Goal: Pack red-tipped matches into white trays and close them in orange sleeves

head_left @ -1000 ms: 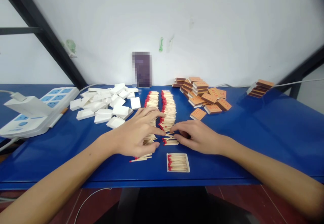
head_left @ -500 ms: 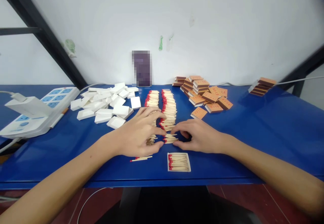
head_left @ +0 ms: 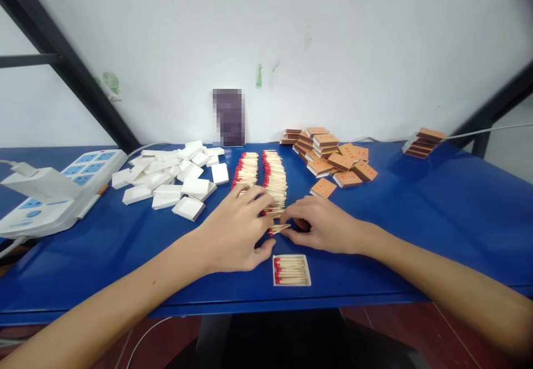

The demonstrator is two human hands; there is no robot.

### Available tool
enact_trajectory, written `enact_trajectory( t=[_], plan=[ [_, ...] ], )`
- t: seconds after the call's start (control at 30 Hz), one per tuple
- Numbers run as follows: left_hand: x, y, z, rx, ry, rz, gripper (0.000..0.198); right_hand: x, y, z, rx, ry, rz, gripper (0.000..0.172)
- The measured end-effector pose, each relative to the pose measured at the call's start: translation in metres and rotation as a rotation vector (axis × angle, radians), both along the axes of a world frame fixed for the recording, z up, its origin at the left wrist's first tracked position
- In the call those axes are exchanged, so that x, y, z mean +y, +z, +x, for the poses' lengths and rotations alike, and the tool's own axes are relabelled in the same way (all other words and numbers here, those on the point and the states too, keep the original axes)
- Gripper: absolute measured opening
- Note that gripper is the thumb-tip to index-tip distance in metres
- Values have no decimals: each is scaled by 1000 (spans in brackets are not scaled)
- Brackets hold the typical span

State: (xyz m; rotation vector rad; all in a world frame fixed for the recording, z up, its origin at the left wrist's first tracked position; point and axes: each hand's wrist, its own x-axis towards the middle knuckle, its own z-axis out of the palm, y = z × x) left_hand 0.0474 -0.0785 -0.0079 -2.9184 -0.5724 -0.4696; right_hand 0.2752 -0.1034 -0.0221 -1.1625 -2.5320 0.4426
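Observation:
A few red-tipped matches (head_left: pixel 278 229) lie between my two hands, heads to the left. My right hand (head_left: pixel 322 224) is closed, thumb and fingertips pinching the plain ends of these matches. My left hand (head_left: pixel 239 230) is at their heads, its index fingertip by them and its thumb spread apart, below. Just in front sits a white matchbox tray (head_left: pixel 308 283) with a layer of matches in it, heads to the left. Beyond my hands run two long rows of matches, a left row (head_left: pixel 247 168) partly covered by my left hand and a right row (head_left: pixel 275 177).
Empty white matchbox trays (head_left: pixel 166 169) are heaped at the left. Orange matchbox sleeves (head_left: pixel 341 161) form a pile at the right, with a small stack (head_left: pixel 425 142) farther right. A power strip (head_left: pixel 89 171) lies at the far left. A blurred dark panel (head_left: pixel 230 118) leans on the wall.
The group of matches between my hands has become narrower. My left thumb has spread away from the index finger. The loose matches by my left wrist no longer show.

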Motion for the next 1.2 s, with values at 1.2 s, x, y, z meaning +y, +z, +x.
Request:
enact_trajectory(
  t=[1.2],
  plan=[
    [-3,-3,3,10,43,-97,25,-8,1,-2,14,35,-13,19]
  ],
)
